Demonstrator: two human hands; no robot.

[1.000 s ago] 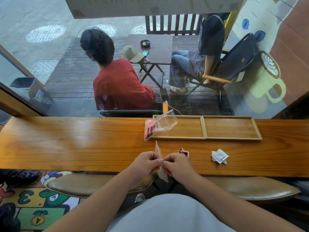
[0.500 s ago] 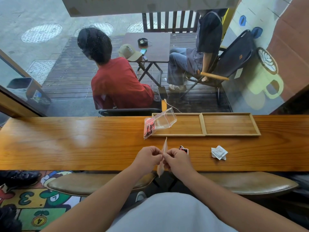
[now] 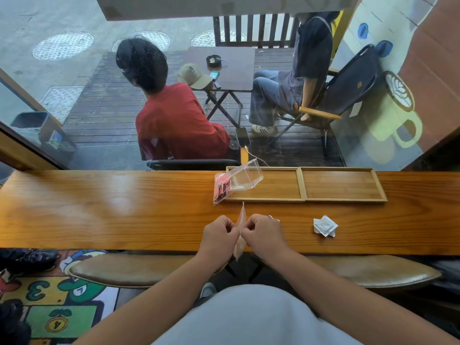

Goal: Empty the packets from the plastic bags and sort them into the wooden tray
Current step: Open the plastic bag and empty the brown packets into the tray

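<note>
Hands: left hand [image 3: 219, 235] and right hand [image 3: 265, 232] both pinching the small plastic bag [image 3: 241, 220], edge-on, contents probably hidden.
Risk: a sudden tear could scatter packets off the surface [image 3: 99, 210].

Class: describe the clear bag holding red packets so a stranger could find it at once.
Find the wooden tray on the counter. The clear bag lies over the tray's left end. Unlike the bag in the hands, it lies untouched, with red packets bunched at one end.
</note>
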